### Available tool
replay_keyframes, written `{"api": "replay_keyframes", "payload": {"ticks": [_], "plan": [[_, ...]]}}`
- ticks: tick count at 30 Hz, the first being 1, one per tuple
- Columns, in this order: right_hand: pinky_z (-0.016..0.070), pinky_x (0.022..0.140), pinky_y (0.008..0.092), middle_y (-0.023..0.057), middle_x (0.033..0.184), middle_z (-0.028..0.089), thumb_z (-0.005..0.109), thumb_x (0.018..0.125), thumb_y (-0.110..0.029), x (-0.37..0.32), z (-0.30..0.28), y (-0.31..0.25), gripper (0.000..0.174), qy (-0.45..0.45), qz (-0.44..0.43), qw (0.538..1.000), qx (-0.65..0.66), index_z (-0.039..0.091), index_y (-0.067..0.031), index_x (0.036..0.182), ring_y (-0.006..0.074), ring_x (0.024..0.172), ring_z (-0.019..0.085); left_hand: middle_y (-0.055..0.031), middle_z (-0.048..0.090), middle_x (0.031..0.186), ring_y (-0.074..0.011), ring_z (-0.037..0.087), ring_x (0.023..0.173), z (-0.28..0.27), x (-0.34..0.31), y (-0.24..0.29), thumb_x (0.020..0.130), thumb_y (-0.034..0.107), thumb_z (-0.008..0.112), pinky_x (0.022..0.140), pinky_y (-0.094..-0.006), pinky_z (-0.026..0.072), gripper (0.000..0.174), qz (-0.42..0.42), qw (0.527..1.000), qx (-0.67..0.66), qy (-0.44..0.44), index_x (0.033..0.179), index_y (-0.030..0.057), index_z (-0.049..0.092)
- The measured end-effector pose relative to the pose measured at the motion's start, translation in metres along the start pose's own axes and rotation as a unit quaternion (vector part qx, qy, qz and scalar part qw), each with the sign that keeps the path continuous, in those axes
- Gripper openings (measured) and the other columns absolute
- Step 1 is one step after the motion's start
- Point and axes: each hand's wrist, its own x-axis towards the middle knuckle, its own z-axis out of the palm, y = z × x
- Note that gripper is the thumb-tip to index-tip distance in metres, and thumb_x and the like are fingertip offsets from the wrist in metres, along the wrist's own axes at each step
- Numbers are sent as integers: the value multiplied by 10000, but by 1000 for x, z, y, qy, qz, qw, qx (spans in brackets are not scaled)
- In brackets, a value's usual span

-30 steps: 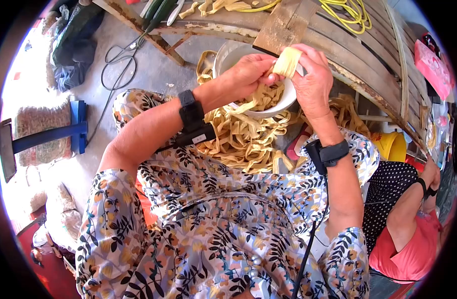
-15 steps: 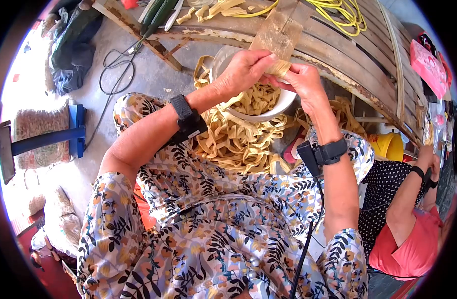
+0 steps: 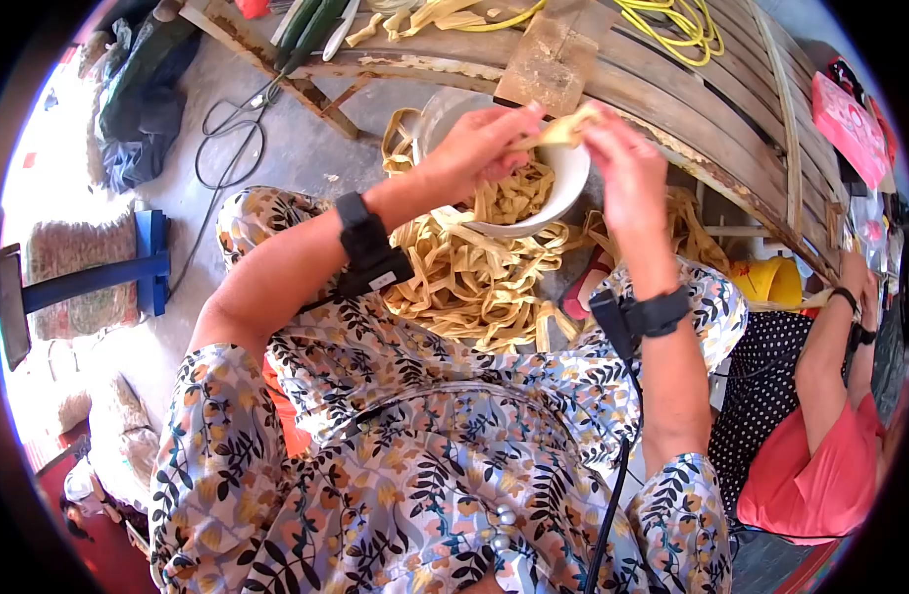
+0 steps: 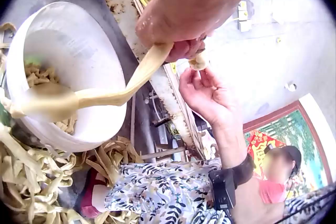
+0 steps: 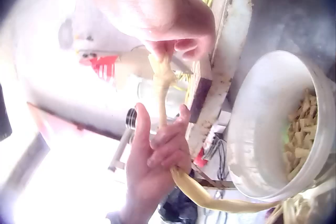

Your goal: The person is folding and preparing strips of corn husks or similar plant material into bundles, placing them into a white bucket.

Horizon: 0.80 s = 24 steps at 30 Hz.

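A long, pale yellow ribbon-like strip [image 3: 565,130] stretches between the two hands, bunched and twisted. My left hand [image 3: 482,147] holds it in curled fingers, over the white bucket [image 3: 571,188]. My right hand [image 3: 631,173], blurred, pinches the other end. In the right wrist view the right hand [image 5: 181,29] pinches the strip's knotted-looking top [image 5: 164,74], and the left hand [image 5: 157,158] grips it lower. From the left hand the strip's long tail [image 4: 142,71] hangs toward the bucket [image 4: 94,56], where short yellow pieces [image 4: 39,76] lie inside.
A heap of loose strips [image 3: 474,287] lies on the floor before the bucket. Beyond stands a slatted wooden bench [image 3: 672,104] with a board [image 3: 549,69] and yellow cord [image 3: 677,30]. Another person's arm [image 3: 821,366] is at the right. A black cable [image 3: 247,148] crosses the floor.
The strip was looped broad and flat around the right-hand fingers, then both hands met over it. Now the hands have drawn slightly apart, the strip narrow and twisted between them.
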Motion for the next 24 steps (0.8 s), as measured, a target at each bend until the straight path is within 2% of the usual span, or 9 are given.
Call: {"api": "replay_keyframes", "payload": {"ticks": [1,4,8,11,14,17,18,22,24], "plan": [[467,791,242,79,989,596,623,734,-4,6,-9,-6,160,55,57,995,58,635,23,890,121,864,556,72,372,555,-24,304,452,-2,-2,-1,867,233,522,404,-169,223,225,16,999,7,-37,964,34,562],[479,800,267,84,969,596,623,748,-16,11,-14,-3,198,43,71,994,78,607,55,932,135,860,560,100,307,528,-9,232,435,-10,4,-1,882,253,500,401,-174,174,235,47,992,40,-113,862,28,566],[483,800,264,85,959,595,618,754,-18,10,-16,0,220,35,73,994,72,594,61,957,141,855,562,104,274,517,-5,201,425,-22,5,2,901,229,463,388,-173,150,233,-31,982,-2,-188,773,46,529],[489,795,264,86,962,594,615,764,-32,9,-19,-6,240,45,96,992,73,582,65,981,139,864,560,88,323,528,-9,211,422,-31,8,1,880,208,499,381,-169,155,210,-54,968,-84,-228,776,28,531],[513,733,246,74,929,600,625,770,-68,8,-20,-8,239,-33,105,993,42,586,45,978,126,826,570,98,294,525,-8,205,416,-40,8,-5,892,212,477,378,-169,156,203,-79,969,-77,-220,773,49,499],[530,656,231,50,877,604,639,768,-108,5,-14,-6,219,-44,121,989,-66,602,16,945,101,766,578,103,248,522,-2,183,406,-46,9,-7,913,203,423,355,-154,145,213,-140,955,-136,-223,755,66,462],[506,568,186,20,808,604,649,767,-145,5,-14,-3,197,-46,110,989,-86,615,-16,912,57,684,561,103,250,522,-2,184,402,-47,9,-8,913,203,422,352,-151,150,213,-150,952,-139,-229,754,67,460],[438,539,135,5,756,604,645,777,-178,11,-24,-5,181,-57,131,989,-40,622,-36,888,16,624,509,102,259,521,-2,188,387,-42,9,-3,914,200,412,344,-145,168,210,-168,942,-138,-255,757,67,452],[444,560,137,5,778,606,646,776,-186,11,-23,-5,198,-57,134,989,-28,617,-41,908,18,645,518,103,265,521,-2,193,384,-42,10,-3,915,201,405,345,-144,174,208,-166,938,-143,-267,762,68,449]]}}
